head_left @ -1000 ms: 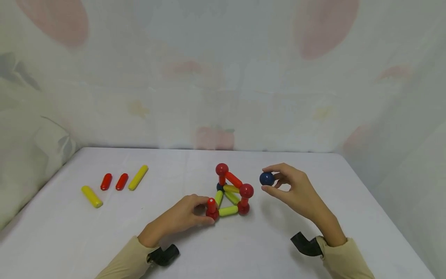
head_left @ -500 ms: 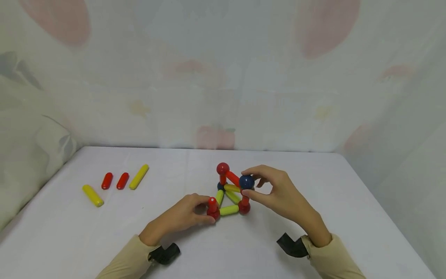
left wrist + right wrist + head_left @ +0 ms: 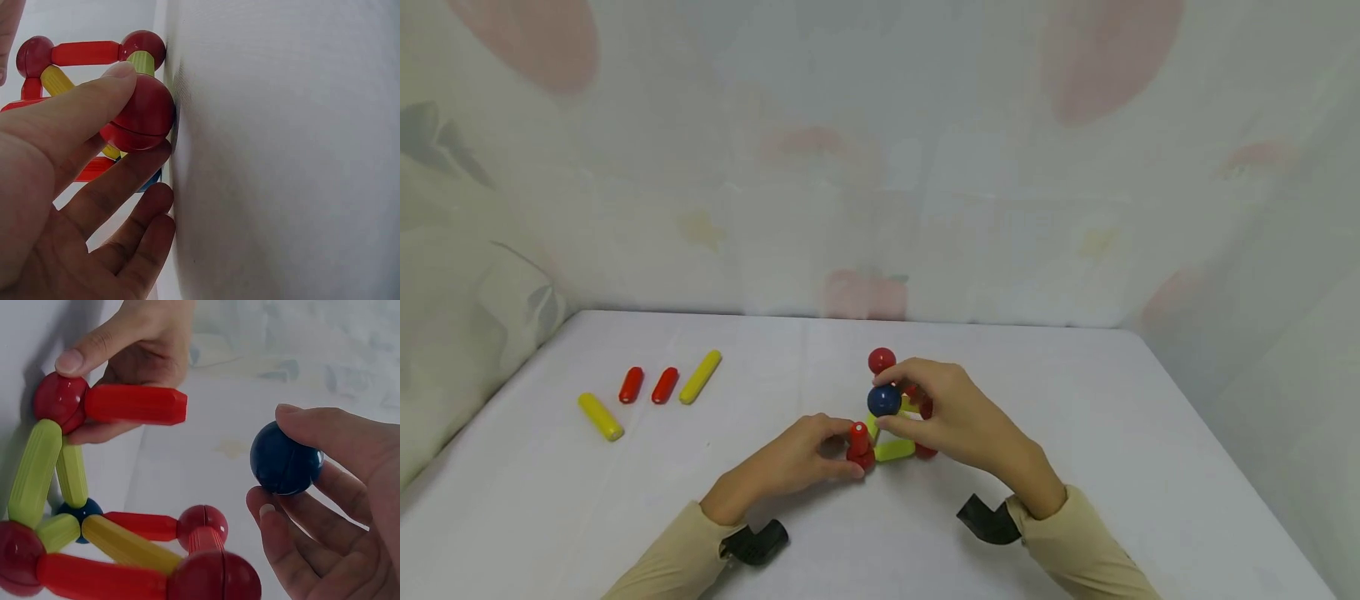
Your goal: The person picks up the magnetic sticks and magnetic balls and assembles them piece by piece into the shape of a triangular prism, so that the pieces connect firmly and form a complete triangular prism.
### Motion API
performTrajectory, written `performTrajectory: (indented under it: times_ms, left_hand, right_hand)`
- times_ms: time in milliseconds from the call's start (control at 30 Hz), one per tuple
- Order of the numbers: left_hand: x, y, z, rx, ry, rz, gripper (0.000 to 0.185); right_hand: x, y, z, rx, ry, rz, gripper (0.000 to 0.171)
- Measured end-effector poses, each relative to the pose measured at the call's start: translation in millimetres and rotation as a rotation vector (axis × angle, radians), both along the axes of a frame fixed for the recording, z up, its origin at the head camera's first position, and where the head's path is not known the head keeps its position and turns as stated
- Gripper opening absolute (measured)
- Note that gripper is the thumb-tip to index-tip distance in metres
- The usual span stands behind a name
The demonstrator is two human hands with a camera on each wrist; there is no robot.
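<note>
The right hand (image 3: 958, 417) pinches a dark blue ball (image 3: 884, 400) just above the upright red rod (image 3: 858, 437). The left hand (image 3: 797, 462) grips the red ball (image 3: 139, 114) at that rod's base, on the white table (image 3: 1075, 433).

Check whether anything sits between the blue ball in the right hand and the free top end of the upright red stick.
Nothing visible does. The right wrist view shows open space between the blue ball and the upright red stick, whose base ball the left hand pinches.

Home play corner: my white-covered table (image 3: 625, 500), pastel-printed cloth backdrop (image 3: 880, 167), 4 loose toy sticks (image 3: 651, 387) beside my ball-and-stick toy frame (image 3: 891, 433).
</note>
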State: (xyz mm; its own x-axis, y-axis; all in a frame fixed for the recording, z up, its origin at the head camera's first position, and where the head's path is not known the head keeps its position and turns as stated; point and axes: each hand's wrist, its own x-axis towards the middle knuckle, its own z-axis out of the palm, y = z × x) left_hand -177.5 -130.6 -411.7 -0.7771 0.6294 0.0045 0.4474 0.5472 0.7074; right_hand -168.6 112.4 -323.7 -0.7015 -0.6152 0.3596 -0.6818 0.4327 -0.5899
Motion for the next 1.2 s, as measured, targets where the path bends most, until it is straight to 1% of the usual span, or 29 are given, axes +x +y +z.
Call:
performTrajectory:
  times_ms: [100, 233, 400, 500, 600, 867, 1000, 1200]
  left_hand:
    - [0.0, 0, -0.4, -0.001, -0.004, 0.006, 0.034]
    - [0.3, 0, -0.8, 0.004, 0.008, 0.004, 0.033]
    - [0.3, 1, 0.3, 0.008, -0.002, 0.002, 0.029]
    - [0.4, 2, 1.3, 0.005, -0.024, 0.011, 0.029]
    - [0.8, 2, 1.8, 0.002, -0.038, 0.022, 0.03]
    - [0.1, 2, 0.7, -0.003, -0.04, 0.026, 0.03]
    - [-0.5, 2, 0.8, -0.008, -0.041, 0.028, 0.029]
    - [-1.6, 2, -0.3, -0.012, -0.028, 0.022, 0.031]
  right_hand:
    - [-0.8, -6, -0.9, 0.026, -0.007, 0.022, 0.037]
    - [-1.2, -13, -1.0, 0.067, -0.026, 0.049, 0.035]
    - [-1.1, -17, -0.9, 0.129, -0.049, 0.049, 0.034]
    - [-1.7, -20, -1.9, 0.141, -0.069, 0.056, 0.033]
    - [-2.0, -23, -2.7, 0.156, -0.071, 0.063, 0.032]
    - [-1.0, -26, -4.7, 0.211, -0.077, 0.043, 0.036]
    - [0.6, -22, -3.7, 0.191, -0.065, 0.033, 0.039]
    - [2.1, -7, -1.9, 0.096, -0.003, 0.005, 0.04]
